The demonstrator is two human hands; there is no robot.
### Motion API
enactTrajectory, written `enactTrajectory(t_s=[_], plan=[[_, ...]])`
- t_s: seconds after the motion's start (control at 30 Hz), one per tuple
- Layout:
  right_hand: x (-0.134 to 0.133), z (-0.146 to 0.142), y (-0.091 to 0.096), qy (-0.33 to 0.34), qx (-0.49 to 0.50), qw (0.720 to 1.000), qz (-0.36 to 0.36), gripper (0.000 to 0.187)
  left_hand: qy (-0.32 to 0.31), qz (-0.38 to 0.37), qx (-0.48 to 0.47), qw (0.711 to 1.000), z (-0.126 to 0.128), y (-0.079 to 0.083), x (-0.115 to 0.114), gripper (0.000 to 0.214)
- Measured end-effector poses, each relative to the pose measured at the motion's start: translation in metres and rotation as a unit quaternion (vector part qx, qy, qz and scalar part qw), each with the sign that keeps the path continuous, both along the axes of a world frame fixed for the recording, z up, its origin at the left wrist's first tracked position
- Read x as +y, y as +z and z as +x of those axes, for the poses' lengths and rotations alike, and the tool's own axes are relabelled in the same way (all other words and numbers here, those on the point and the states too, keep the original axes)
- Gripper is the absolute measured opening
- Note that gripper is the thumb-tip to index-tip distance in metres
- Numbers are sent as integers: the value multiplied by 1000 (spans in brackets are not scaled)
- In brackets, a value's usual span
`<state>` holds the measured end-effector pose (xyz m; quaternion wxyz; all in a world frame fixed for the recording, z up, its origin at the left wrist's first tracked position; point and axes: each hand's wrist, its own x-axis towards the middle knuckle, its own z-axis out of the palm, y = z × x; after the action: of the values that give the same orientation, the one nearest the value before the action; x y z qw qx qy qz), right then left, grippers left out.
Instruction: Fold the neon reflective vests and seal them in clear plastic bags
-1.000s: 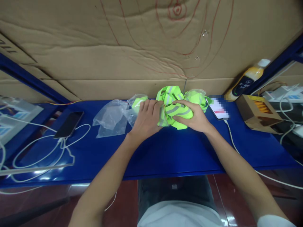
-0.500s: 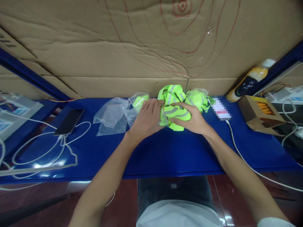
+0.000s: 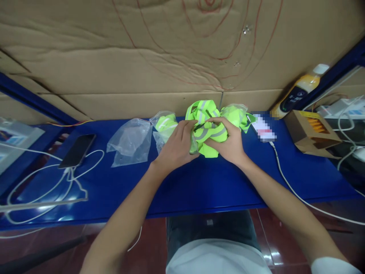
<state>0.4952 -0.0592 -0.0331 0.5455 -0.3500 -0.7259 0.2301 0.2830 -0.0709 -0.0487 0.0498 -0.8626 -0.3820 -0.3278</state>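
top finger of the right hand point(image 3: 230, 142) now arches higher; with the thumb below, it clamps the green straps point(image 3: 212, 133), maybe so loops stay bunched. left hand point(image 3: 176, 146) grips clear plastic point(image 3: 194, 147) at their left, mid-table point(image 3: 188, 190), far side.

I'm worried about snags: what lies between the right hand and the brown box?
In the head view, a phone and its white cable lie between the right hand and the box.
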Motion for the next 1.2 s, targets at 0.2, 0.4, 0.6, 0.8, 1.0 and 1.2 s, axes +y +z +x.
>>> enactTrajectory(t_s=[0.2, 0.4, 0.6, 0.8, 1.0, 1.2], plan=[[4, 3, -5, -23, -23, 999, 17, 34, -12, -17, 2, 1000, 2, 0, -3, 101], [2, 5, 3, 50, -68, 996, -3, 54, 16, -70, -47, 996, 1, -1, -1, 104], [6, 23, 14, 217, -165, 960, -61, 95, 32, -139, -53, 988, -9, 2, 5, 90], [7, 15, 3, 153, -77, 980, -104, 66, 12, -101, -13, 995, -9, -12, 6, 116], [8, 7, -3, 90, -33, 994, -49, 62, 30, -87, -43, 995, -1, -14, 1, 127], [16, 12, -3, 139, 13, 982, -124, 56, 4, -109, -37, 993, -2, -1, -1, 124]])
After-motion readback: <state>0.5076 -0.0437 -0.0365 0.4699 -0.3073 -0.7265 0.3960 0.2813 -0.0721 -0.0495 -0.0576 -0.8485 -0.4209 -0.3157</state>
